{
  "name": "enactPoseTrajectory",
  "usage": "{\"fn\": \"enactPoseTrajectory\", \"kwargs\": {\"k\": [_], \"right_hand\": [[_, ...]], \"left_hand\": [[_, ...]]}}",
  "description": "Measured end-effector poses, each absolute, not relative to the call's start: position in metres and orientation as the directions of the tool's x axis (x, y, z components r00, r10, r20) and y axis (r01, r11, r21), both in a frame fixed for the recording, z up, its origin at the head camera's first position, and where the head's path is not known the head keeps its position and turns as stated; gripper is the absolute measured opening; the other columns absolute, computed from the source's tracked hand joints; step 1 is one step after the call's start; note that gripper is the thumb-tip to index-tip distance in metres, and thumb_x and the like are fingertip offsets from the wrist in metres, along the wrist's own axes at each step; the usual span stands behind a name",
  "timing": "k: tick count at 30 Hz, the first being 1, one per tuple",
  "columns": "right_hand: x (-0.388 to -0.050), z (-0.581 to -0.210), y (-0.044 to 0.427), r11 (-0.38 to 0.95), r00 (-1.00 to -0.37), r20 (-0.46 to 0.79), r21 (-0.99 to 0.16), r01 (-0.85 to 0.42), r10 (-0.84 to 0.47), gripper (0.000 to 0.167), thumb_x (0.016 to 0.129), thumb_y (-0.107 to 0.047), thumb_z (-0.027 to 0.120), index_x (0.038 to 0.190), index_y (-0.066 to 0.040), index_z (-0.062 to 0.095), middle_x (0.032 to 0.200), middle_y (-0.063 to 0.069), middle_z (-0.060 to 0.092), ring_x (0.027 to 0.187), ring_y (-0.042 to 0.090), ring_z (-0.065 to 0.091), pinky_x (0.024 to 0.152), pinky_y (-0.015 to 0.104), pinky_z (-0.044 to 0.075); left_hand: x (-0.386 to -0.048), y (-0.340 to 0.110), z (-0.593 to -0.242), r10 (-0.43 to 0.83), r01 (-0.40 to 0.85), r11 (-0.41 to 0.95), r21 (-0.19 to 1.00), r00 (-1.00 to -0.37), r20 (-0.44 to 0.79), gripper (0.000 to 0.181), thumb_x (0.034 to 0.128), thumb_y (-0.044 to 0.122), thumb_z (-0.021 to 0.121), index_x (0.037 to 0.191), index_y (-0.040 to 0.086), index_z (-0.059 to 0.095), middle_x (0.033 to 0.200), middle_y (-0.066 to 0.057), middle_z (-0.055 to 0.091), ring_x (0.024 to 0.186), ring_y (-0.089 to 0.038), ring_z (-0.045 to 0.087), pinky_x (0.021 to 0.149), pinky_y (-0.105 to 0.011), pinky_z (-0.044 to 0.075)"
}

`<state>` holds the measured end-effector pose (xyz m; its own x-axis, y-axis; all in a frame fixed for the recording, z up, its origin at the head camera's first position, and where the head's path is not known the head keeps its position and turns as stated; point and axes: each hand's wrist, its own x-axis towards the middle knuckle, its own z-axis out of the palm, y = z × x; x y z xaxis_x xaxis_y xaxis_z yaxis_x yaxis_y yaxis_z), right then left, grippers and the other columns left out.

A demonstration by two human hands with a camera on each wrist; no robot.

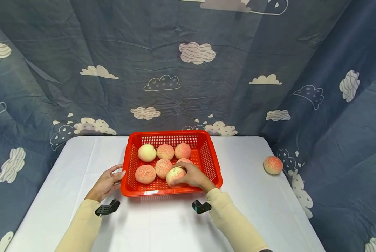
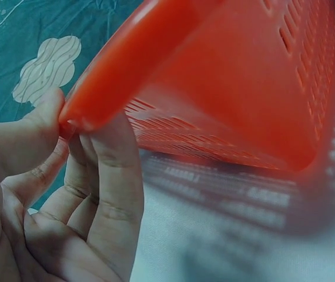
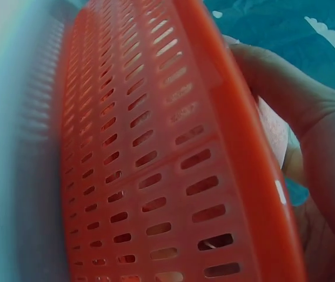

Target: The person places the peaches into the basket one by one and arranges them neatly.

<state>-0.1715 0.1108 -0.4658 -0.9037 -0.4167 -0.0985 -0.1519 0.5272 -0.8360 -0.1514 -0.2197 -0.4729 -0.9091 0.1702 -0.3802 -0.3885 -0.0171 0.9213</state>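
A red plastic basket (image 1: 211, 154) with slotted walls stands on the white table, holding several peaches. My left hand (image 1: 106, 182) pinches the basket's left rim; in the left wrist view the thumb lies on one side of the rim (image 2: 106, 76) and the fingers on the other. Inside the basket, near its front wall, my right hand (image 1: 192, 174) grips a pale yellow and pink peach (image 1: 175, 175). In the right wrist view the front wall (image 3: 150, 153) hides most of that peach; a sliver of it shows beside the right hand (image 3: 326, 135).
One peach (image 1: 273, 165) lies apart near the table's right edge. Behind the table (image 1: 244, 203) hangs a dark blue curtain (image 1: 162, 42) with cloud prints, close to the basket's back rim. Other peaches (image 1: 147, 153) sit in the basket's left and middle.
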Motion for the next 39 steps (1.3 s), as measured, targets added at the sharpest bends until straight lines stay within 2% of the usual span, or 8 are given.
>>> {"fn": "enactPoseTrajectory", "kwargs": {"k": [7,12,17,24,33,39], "right_hand": [[-0.167,-0.462,0.109,0.64,-0.922,-0.141,-0.756,-0.134,-0.361,0.068,0.068,-0.043,0.086,0.124,-0.014,0.062,0.118,-0.003,0.06,0.108,0.018,0.055,0.096,0.04,0.044],[-0.167,-0.462,0.11,0.667,-0.922,-0.136,-0.729,-0.154,-0.361,0.071,0.07,-0.041,0.085,0.129,-0.01,0.059,0.121,0.001,0.061,0.111,0.02,0.055,0.098,0.04,0.043],[-0.167,-0.462,0.115,0.666,-0.916,-0.108,-0.72,-0.197,-0.387,0.067,0.072,-0.034,0.085,0.125,-0.004,0.06,0.118,0.007,0.063,0.11,0.024,0.057,0.098,0.042,0.044],[-0.166,-0.465,0.119,0.693,-0.935,-0.125,-0.705,-0.153,-0.333,0.061,0.074,-0.032,0.084,0.124,-0.006,0.06,0.12,0.008,0.063,0.11,0.024,0.06,0.097,0.041,0.045],[-0.167,-0.463,0.125,0.665,-0.959,-0.04,-0.729,-0.164,-0.281,0.047,0.074,-0.023,0.085,0.111,-0.004,0.065,0.102,0.008,0.067,0.093,0.022,0.061,0.084,0.036,0.05],[-0.17,-0.46,0.139,0.62,-0.969,-0.04,-0.775,-0.123,-0.242,0.04,0.077,-0.019,0.082,0.112,-0.006,0.065,0.099,0.008,0.067,0.089,0.022,0.061,0.079,0.035,0.052]], "left_hand": [[-0.152,-0.22,-0.473,0.164,-0.392,-0.036,0.919,-0.91,-0.381,0.059,0.0999,0.011,0.052,0.149,-0.002,0.022,0.102,-0.003,0.065,0.083,-0.01,0.064,0.072,-0.025,0.055],[-0.152,-0.22,-0.474,0.167,-0.39,-0.05,0.919,-0.911,-0.377,0.059,0.0997,0.01,0.052,0.148,-0.003,0.021,0.098,-0.001,0.065,0.081,-0.009,0.064,0.072,-0.025,0.055],[-0.152,-0.221,-0.473,0.17,-0.394,-0.051,0.918,-0.909,-0.381,0.058,0.0998,0.009,0.052,0.148,-0.003,0.022,0.095,0.001,0.065,0.077,-0.008,0.062,0.071,-0.025,0.055],[-0.152,-0.221,-0.473,0.18,-0.39,-0.057,0.919,-0.909,-0.375,0.058,0.0999,0.009,0.051,0.148,-0.003,0.021,0.096,0.001,0.065,0.079,-0.008,0.063,0.071,-0.024,0.055],[-0.152,-0.22,-0.473,0.185,-0.383,-0.036,0.923,-0.91,-0.37,0.057,0.1004,0.01,0.051,0.148,-0.003,0.022,0.098,0.0,0.065,0.083,-0.01,0.064,0.072,-0.025,0.055],[-0.152,-0.221,-0.473,0.192,-0.388,-0.023,0.922,-0.906,-0.376,0.057,0.1004,0.011,0.051,0.147,-0.003,0.022,0.098,0.0,0.065,0.082,-0.01,0.063,0.072,-0.025,0.055]]}}
